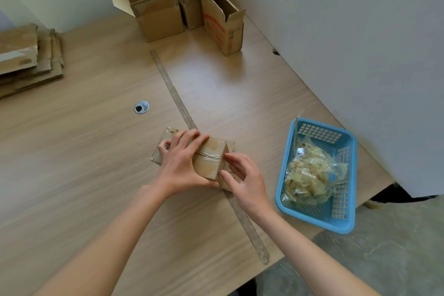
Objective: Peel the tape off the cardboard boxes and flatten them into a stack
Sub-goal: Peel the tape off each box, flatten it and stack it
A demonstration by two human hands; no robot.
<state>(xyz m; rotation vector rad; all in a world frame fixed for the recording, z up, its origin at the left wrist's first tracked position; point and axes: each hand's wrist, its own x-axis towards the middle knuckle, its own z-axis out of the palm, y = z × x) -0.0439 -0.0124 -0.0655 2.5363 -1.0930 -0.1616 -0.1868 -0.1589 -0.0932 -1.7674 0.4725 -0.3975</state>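
- The stack of flattened cardboard [28,55] lies at the far left of the surface [96,151], its sheets fanned and uneven; adding another carelessly could make it slide
- The left hand [182,161] presses down on the small taped box [209,161] near the middle of the surface, fingers spread over its top and thumb round the near edge; if that hold slackens, the box may skid once the tape is pulled
- The clear tape [209,155] runs across the box, bunched thin, so it could snap or tear the cardboard's face
- The right hand [242,175] has fingertips curled at the tape's right end; whether it actually grips tape I cannot tell
- The blue basket [346,226] of peeled tape overhangs the surface edge; a knock could tip it
- Open boxes [182,5] wait at the back
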